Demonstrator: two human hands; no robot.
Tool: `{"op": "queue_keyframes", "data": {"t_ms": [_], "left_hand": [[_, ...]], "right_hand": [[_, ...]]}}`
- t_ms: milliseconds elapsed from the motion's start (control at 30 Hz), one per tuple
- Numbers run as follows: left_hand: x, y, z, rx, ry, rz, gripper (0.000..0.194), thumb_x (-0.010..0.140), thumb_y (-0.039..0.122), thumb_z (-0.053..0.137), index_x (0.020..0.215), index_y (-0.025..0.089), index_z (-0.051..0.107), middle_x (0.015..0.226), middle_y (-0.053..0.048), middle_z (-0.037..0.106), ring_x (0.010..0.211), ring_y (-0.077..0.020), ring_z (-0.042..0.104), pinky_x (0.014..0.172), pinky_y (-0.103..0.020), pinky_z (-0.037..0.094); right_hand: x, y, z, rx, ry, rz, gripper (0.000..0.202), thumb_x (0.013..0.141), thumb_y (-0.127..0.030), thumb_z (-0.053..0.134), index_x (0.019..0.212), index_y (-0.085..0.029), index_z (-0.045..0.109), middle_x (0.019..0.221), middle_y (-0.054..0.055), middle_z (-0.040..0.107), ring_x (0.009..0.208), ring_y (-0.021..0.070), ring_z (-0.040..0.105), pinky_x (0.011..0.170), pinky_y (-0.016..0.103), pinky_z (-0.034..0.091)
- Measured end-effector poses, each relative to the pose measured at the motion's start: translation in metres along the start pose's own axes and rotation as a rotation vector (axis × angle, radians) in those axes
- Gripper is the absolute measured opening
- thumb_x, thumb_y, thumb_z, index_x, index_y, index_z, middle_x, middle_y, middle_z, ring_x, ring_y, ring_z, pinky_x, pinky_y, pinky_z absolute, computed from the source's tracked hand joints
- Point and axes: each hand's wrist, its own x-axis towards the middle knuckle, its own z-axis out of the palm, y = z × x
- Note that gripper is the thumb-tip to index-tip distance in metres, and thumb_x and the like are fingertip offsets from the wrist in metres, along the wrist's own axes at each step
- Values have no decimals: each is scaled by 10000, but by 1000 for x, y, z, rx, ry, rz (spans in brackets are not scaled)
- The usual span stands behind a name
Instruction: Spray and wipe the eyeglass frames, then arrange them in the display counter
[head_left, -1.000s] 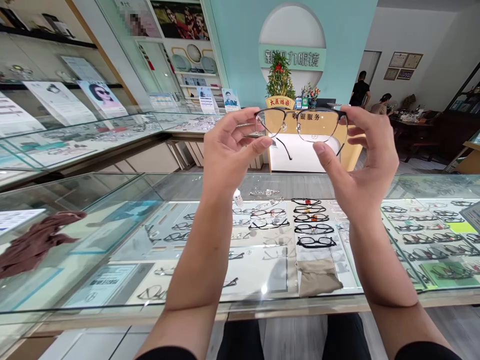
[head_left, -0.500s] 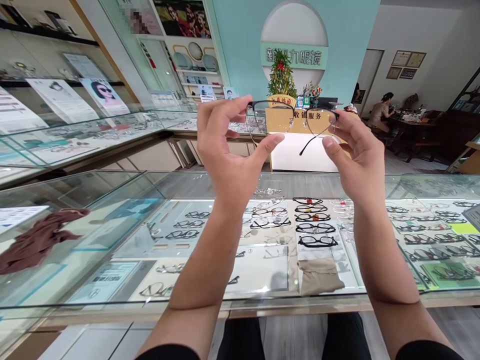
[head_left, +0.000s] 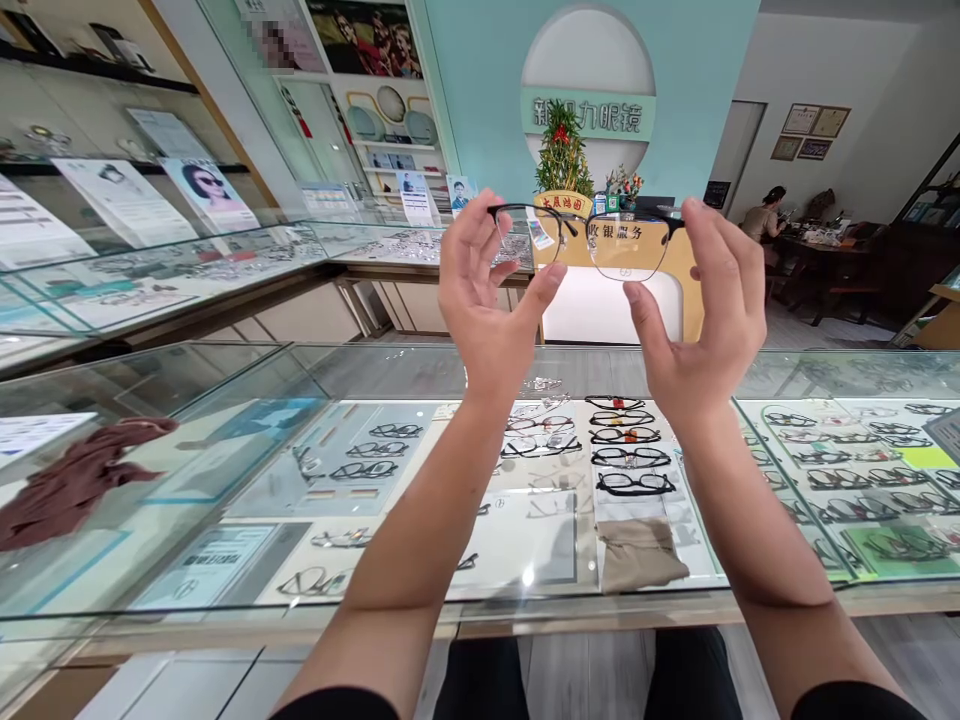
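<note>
Left hand (head_left: 491, 300): fingertips closed on one upper outer corner of a pair of dark-browed, thin-rimmed glasses (head_left: 630, 243), thumb raised near the lower rim; thumb contact cannot be confirmed. Right hand (head_left: 701, 335): opposite corner pinched at the fingertips, thumb just below the lens, apart from the fingers. The glasses are held up in the air above the display case (head_left: 570, 612), lenses upright, front nearly level. Change noted: the glasses have been turned between the hands; an arm tip that hung below one lens half a second ago is no longer seen there, and both lenses are now presented broadside, so more of the front can be judged. At the near side of the display case, a tan cloth (head_left: 641, 555) is seen, with a column of dark glasses (head_left: 636, 485) just beyond it; whether the cloth lies on or under the glass cannot be told. A brown cloth (head_left: 90, 475) is noted toward the left end of the display case. Beyond the display case, a cash desk (head_left: 611, 305) is recorded, with a leafy plant (head_left: 562, 165) behind its sign. Farther off, to the right, a seated person (head_left: 763, 222) is seen at a dark table (head_left: 799, 262).
</note>
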Motion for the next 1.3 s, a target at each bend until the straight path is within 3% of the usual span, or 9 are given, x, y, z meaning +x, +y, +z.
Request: {"op": "queue_keyframes", "data": {"t_ms": [133,300,433,567,733,833,933,1133,1300], "left_hand": [[-3,6,2,15,61,110,698,834,615,895,1429,466,561,1550,-6,597,1532,-300,547,1222,-464,488],[-7,17,4,154,152,189,720,825,600,895,1432,409,559,1554,-46,574,1520,-324,537,1258,-494,447],[-9,17,3,102,96,201,726,826,603,891,1453,441,565,1566,-45,566,1540,-323,512,1221,-495,475],[-10,23,4,148,101,197,692,839,649,868,1434,420,598,1527,-39,612,1492,-325,566,1211,-501,495],[-9,30,8,236,104,199,672,868,716,811,1420,387,611,1456,-58,645,1426,-327,628,1186,-506,536],[-8,26,7,203,98,237,682,877,742,782,1427,379,605,1452,-69,633,1412,-326,637,1184,-524,538],[-7,19,5,212,65,183,770,840,759,806,1479,401,569,1490,-85,611,1482,-347,581,1240,-552,487],[-8,13,3,183,13,74,851,795,738,859,1520,431,536,1538,-81,574,1594,-378,452,1298,-589,427],[-7,20,5,106,-5,31,868,778,717,879,1525,456,522,1539,-76,570,1568,-378,480,1229,-570,505]], "right_hand": [[-3,3,1,-3,4,35,507,1086,-502,559,1564,-335,531,1592,117,633,1515,332,587,1143,571,602],[-4,5,3,276,13,249,484,1077,-596,549,1515,-397,599,1542,52,690,1434,301,661,1121,546,626],[3,0,0,458,98,395,338,1062,-555,613,1288,-359,768,1360,31,788,1320,295,741,1140,555,626],[5,3,-3,512,103,464,341,1038,-606,641,1191,-347,800,1285,25,809,1286,296,760,1158,558,622],[-1,19,-1,513,26,418,395,1074,-626,561,1304,-376,763,1297,28,791,1310,283,745,1096,508,652],[-5,27,0,515,-17,383,431,1084,-638,527,1381,-400,730,1304,39,775,1298,285,751,1051,483,667],[-5,28,-1,515,-33,323,450,1079,-649,531,1422,-411,698,1323,42,762,1285,287,761,1033,470,671],[-2,23,0,532,-15,335,445,1106,-623,471,1386,-369,705,1219,52,795,1200,282,794,1054,511,662],[-2,28,0,529,-7,365,390,1100,-600,505,1313,-363,729,1247,49,780,1230,277,776,1028,482,658]]}}
